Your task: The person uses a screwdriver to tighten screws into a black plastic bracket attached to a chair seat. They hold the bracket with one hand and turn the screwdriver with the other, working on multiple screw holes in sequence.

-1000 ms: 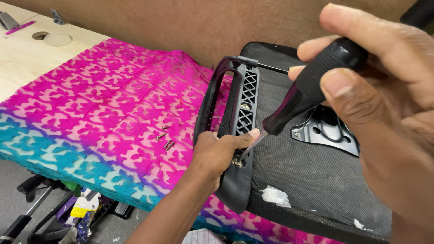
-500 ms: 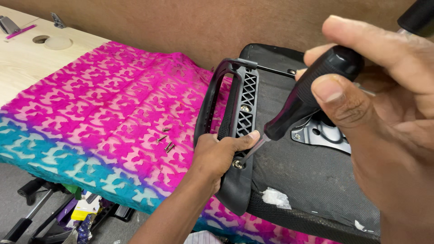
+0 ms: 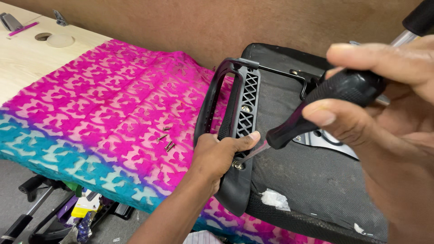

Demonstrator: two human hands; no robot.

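The chair seat (image 3: pixel 316 180), upside down with its grey fabric underside facing up, lies on the right part of a pink and teal patterned cloth (image 3: pixel 90 117) spread over a pale wooden table (image 3: pixel 22 68), with a brown wall behind. Bolted along the seat's left edge is a black plastic armrest (image 3: pixel 235 117), a loop with a lattice-patterned bracket, whose long axis runs from the near edge of the seat away toward the wall. The right hand (image 3: pixel 389 135), large and close to the camera, is closed around the black handle of a screwdriver (image 3: pixel 325 108), which slants down and to the left so that its thin metal tip meets a screw head (image 3: pixel 238 165) at the near, lower end of the bracket. The left hand (image 3: pixel 217 156) comes up from below and is clamped on that same lower end of the armrest, thumb lying across the bracket just above the screw, so it is the nearer hand to the fastener and touches the part itself, while the right reaches it only through the tool. A second screw head (image 3: pixel 246 108) shows higher up the lattice. A metal plate (image 3: pixel 323 140) sits on the seat behind the screwdriver shaft. A few loose screws (image 3: pixel 166 140) lie on the cloth just left of the armrest. Tools and clutter lie on the floor below the table.
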